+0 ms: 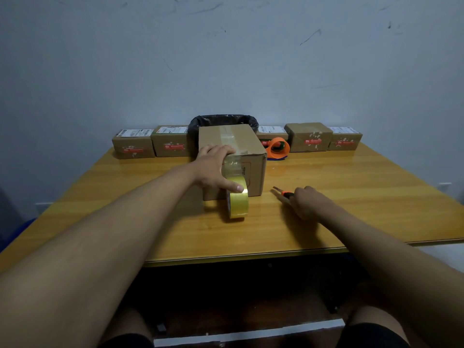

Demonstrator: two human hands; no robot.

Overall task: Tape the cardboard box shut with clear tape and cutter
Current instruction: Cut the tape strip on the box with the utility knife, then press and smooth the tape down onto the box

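A brown cardboard box [252, 149] stands in the middle of the yellow wooden table [351, 197], with clear tape running along its top seam and down its near face. The yellowish tape roll [238, 204] hangs from that strip at the box's foot, touching the table. My left hand [216, 167] lies over the box's near top edge, fingers on top and thumb pressing the roll. My right hand [306, 202] rests on the table to the right of the box, fingers closed around a cutter [282, 193] with an orange and black handle, its blade pointing left and away.
Several small labelled cardboard boxes [133, 144] line the table's far edge by the wall. A black-lined bin [223, 120] stands behind the main box. An orange tape dispenser [278, 148] lies to the box's right rear. The table's near edge runs just past my forearms.
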